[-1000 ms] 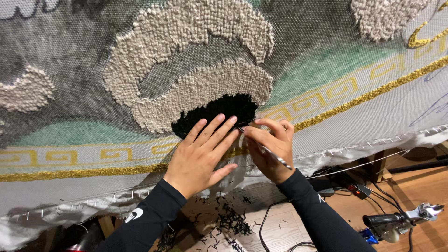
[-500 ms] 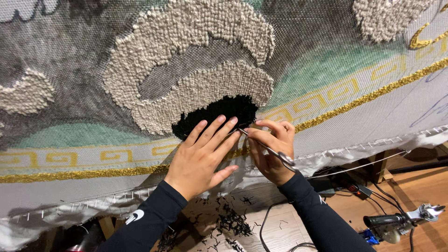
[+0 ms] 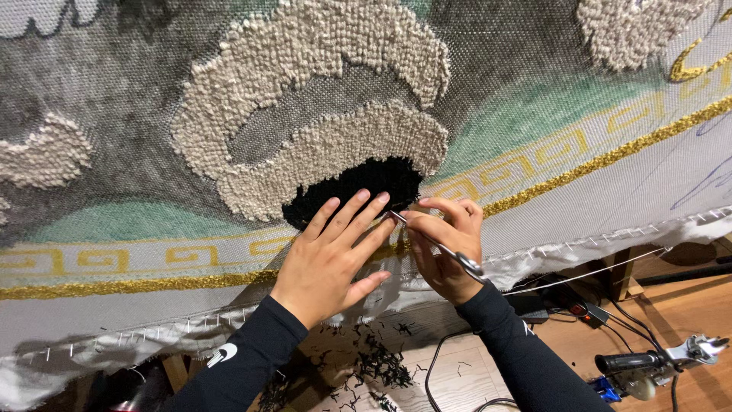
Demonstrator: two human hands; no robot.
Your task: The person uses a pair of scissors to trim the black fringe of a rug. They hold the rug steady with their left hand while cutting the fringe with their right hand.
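The left hand (image 3: pixel 332 255) lay flat and open, fingers spread, pressed on the rug cloth (image 3: pixel 534 114) at the near edge of the black patch (image 3: pixel 358 187), holding nothing. The right hand (image 3: pixel 446 248) was closed round thin metal scissors (image 3: pixel 435 243), tips at the patch's lower right edge. Judged from black clippings (image 3: pixel 374 358) on the floor, trimming was under way; much grey mesh remained untufted beside finished cream loops (image 3: pixel 320 46).
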